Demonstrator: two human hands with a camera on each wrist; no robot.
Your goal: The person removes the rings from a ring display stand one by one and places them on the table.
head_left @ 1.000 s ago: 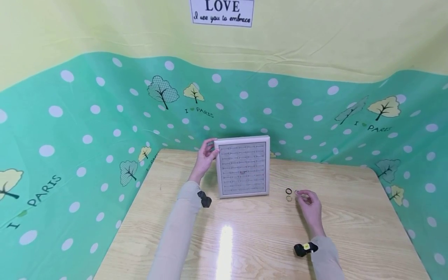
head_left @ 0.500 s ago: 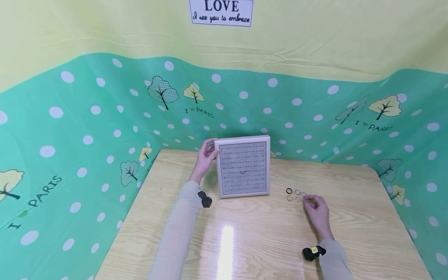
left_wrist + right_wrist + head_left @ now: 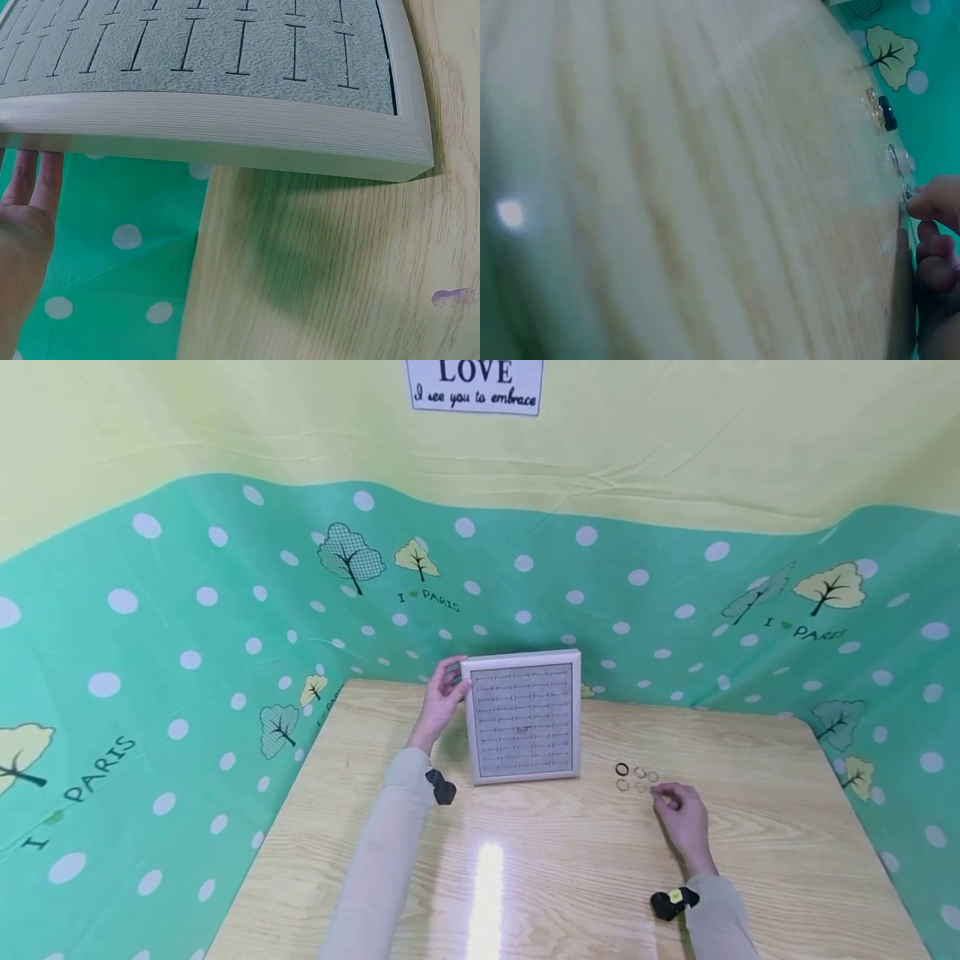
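Note:
A white-framed ring display tray (image 3: 522, 724) stands tilted up on its lower edge on the wooden table (image 3: 540, 877). My left hand (image 3: 444, 693) grips its upper left edge. One small ring (image 3: 522, 727) sits in a middle slot. In the left wrist view the tray's grey slotted pad (image 3: 225, 45) fills the top, with my fingers (image 3: 30, 180) behind its edge. To the tray's right, several loose rings lie in two rows, including a black ring (image 3: 622, 769) and pale ones (image 3: 640, 772). My right hand (image 3: 661, 792) touches the table at the rows' right end, fingertips (image 3: 922, 204) pinched on what looks like a small ring.
A green polka-dot cloth (image 3: 187, 635) walls in the table's back and sides, close behind the tray. A "LOVE" sign (image 3: 475, 385) hangs above. A light glare (image 3: 483, 877) lies on the bare wood near the front. Small black trackers sit on both wrists.
My right hand has slid right and slightly nearer, from over the rings to the rows' right end, uncovering more of them. The left hand and the tray have not moved.

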